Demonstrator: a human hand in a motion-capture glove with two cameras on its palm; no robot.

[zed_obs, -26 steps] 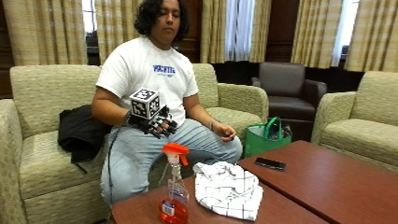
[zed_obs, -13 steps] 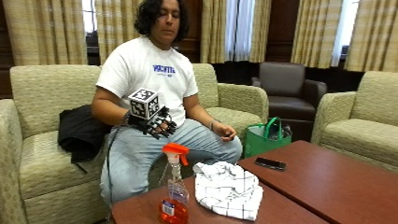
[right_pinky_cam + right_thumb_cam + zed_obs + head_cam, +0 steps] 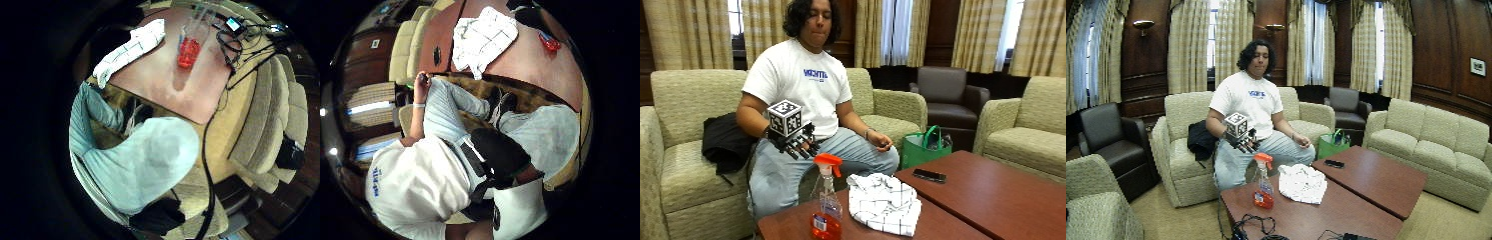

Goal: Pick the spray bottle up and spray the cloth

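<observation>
While nothing has shifted over the last second, my gloved right hand (image 3: 798,141) hangs above my lap just as before, fingers relaxed and holding nothing, so the reach has not begun. To its right the spray bottle (image 3: 826,200) stands upright near the near edge of the table (image 3: 986,195), with the cloth (image 3: 883,202) heaped just beside it and the phone (image 3: 929,175) further right. I judge the air between hand and trigger open, though the bottle's closeness to the edge calls for care.
</observation>
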